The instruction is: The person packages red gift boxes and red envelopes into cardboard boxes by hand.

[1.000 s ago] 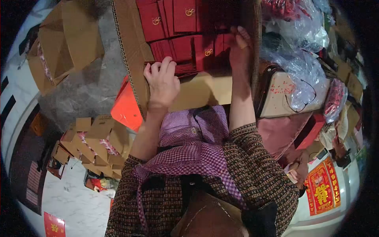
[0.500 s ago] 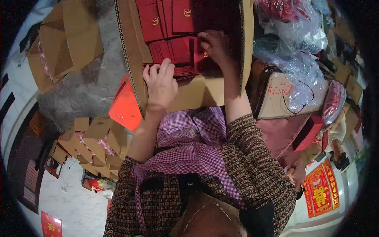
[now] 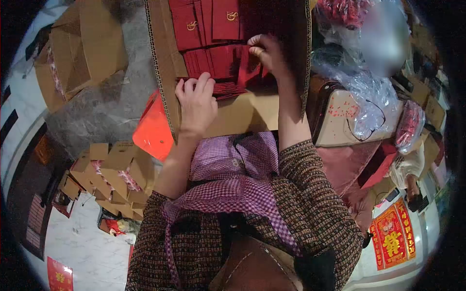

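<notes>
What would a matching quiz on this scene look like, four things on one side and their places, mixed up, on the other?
1 left hand
2 right hand
3 plastic bags
4 red poster

A low at the right edge of the view
B pinching red envelopes inside the cardboard box
C resting on the cardboard box's near wall
D piled to the right of the cardboard box

Pairs: 1-C, 2-B, 3-D, 4-A
</notes>
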Demonstrator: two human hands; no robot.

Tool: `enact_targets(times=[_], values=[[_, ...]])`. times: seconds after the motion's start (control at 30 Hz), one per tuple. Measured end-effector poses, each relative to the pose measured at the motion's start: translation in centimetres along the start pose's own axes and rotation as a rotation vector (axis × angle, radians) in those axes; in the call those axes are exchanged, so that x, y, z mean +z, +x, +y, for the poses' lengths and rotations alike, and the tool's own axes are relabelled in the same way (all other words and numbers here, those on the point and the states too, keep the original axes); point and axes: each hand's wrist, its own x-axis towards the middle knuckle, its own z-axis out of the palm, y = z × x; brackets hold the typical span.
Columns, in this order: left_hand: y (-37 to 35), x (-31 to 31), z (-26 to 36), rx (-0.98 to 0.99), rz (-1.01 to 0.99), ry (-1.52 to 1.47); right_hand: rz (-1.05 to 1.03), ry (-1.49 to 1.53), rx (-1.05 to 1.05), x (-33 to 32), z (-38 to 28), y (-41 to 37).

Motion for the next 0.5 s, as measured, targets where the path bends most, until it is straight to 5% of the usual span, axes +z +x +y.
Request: enact_targets(times=[0.13,0.23,0.43,0.5], values=[[-0.1,0.0,0.0,-0.002,-0.012,-0.011,0.044,0.056,-0.038,-0.7,-0.2,-0.1],[-0.1,0.1,0.0,0.005,-0.01,-0.007,-0.124,0.07,0.068,-2.1,-0.9,0.1],[-0.1,-0.2,0.2,-0.002,-0.026,-0.015,-0.021,0.222,-0.168,-3.6,-2.5,0.3],[-0.1,-0.1,0.2,-0.002,-0.023,-0.008,0.054,0.292,-0.057,-4.4,-3.4,0.1]])
